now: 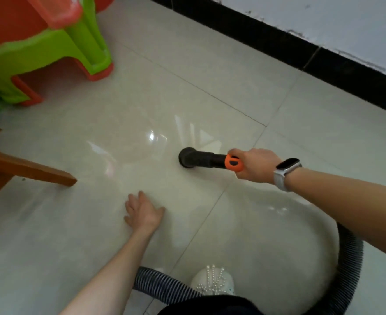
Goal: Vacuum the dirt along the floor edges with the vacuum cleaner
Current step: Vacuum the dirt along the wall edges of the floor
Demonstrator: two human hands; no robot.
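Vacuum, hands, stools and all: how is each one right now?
Nozzle: head down over the tile, away from the wall.
Right hand: grips the orange handle.
Left hand: fingers relaxed, holding nothing.
Hose: curved behind on the floor.
Stools: stacked, upright.

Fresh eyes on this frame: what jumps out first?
The right hand at centre right, gripping the orange-collared black vacuum nozzle whose round head points down at the pale tiled floor, well short of the black baseboard at upper right. Next, the stacked green and red plastic stools at top left. The left hand hangs open, low in the frame.
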